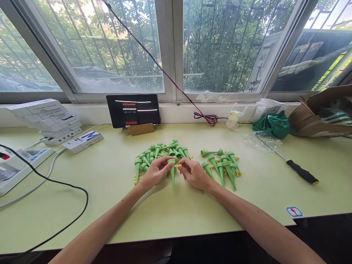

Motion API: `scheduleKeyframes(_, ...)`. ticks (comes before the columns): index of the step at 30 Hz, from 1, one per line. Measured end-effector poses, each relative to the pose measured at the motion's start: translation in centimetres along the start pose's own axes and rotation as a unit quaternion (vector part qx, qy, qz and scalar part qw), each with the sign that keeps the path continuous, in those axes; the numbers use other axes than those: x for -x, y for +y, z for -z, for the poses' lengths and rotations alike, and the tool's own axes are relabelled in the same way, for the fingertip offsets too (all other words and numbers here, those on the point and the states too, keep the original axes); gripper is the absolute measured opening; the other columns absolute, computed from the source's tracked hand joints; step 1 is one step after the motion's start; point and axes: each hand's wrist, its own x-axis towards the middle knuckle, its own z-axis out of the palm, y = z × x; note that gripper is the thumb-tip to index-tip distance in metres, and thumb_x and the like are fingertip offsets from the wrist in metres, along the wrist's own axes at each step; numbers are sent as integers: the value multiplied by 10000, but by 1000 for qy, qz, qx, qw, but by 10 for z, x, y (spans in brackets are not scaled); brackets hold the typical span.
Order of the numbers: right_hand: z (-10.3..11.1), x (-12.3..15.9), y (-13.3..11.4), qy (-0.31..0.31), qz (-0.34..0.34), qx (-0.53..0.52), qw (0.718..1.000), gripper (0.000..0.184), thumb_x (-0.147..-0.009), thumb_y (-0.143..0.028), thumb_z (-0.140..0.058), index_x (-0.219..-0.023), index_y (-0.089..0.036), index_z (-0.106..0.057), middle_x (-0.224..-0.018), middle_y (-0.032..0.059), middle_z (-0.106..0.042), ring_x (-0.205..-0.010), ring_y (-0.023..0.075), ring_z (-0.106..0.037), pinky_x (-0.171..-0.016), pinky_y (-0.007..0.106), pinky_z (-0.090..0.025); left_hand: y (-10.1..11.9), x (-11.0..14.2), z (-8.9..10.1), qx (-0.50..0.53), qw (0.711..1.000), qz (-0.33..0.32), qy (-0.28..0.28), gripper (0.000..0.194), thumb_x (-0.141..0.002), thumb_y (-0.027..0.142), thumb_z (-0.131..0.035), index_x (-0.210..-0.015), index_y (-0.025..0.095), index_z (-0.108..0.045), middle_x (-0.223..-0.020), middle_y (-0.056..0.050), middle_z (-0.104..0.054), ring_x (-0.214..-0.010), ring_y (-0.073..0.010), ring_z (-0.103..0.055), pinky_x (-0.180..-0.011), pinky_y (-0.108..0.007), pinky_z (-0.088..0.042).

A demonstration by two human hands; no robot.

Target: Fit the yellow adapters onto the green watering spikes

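Observation:
My left hand (158, 171) is closed on a green plastic watering spike (172, 178), whose tapered tip points down toward the table. In the fingers of my right hand (194, 173) is a small yellow valve piece (177, 166), held against the spike's side near its cap. Whether the two parts are joined, I cannot tell. Behind my hands lies a heap of green spikes (148, 154), with yellow bits (136, 179) at its left edge. A second group of spikes with yellow pieces (224, 167) lies to the right of my right hand.
White boxes (49, 117) and a power strip (24, 168) with cables stand at left. A tablet (134, 111) leans on a cardboard stand by the window. At right are a screwdriver (301, 171), a green bag (271, 124), clear plastic and a cardboard box (308, 117).

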Motion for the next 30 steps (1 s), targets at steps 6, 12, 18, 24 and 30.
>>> scheduleKeyframes(6, 0, 0, 3, -7, 0, -5, 1000, 190, -986, -329, -477, -905, -186, -572, -631, -27, -554, -570, 126, -497, -590, 244, -392, 1, 0, 0, -9, 1000, -7, -5, 381, -879, 486, -629, -1075, 162, -673, -594, 36, -510, -531, -121, -527, -515, -228, -416)
scheduleKeyframes(12, -1, 0, 6, -8, 4, 17, 1000, 265, -997, -343, -455, -802, -198, -562, -614, -30, -534, -548, 122, -460, -567, 244, -364, 0, 1, -1, -11, 1000, -7, -12, 412, -882, 490, -622, -1123, 161, -682, -582, 33, -518, -520, -120, -515, -496, -225, -409)
scheduleKeyframes(18, -1, 0, 8, -9, 11, 42, 999, 332, -1014, -332, -405, -735, -201, -530, -594, -26, -521, -536, 121, -442, -576, 248, -354, 0, 1, -1, -11, 1000, -11, -22, 424, -887, 480, -625, -1142, 145, -677, -597, 25, -532, -529, -115, -515, -502, -222, -416)
scheduleKeyframes(24, -1, 0, 10, -17, 14, 55, 998, 384, -1027, -353, -365, -697, -204, -496, -599, -23, -506, -541, 120, -429, -595, 252, -341, 1, 2, -1, -17, 999, -15, -27, 425, -886, 471, -626, -1142, 136, -674, -582, 28, -522, -523, -116, -506, -501, -224, -401)
scheduleKeyframes(30, -1, 0, 9, -20, 12, 59, 998, 411, -1032, -358, -340, -674, -204, -471, -598, -22, -496, -543, 118, -425, -602, 254, -333, -3, 2, -1, -26, 999, -21, -34, 425, -903, 462, -610, -1168, 134, -661, -594, 26, -525, -531, -115, -513, -508, -223, -407)
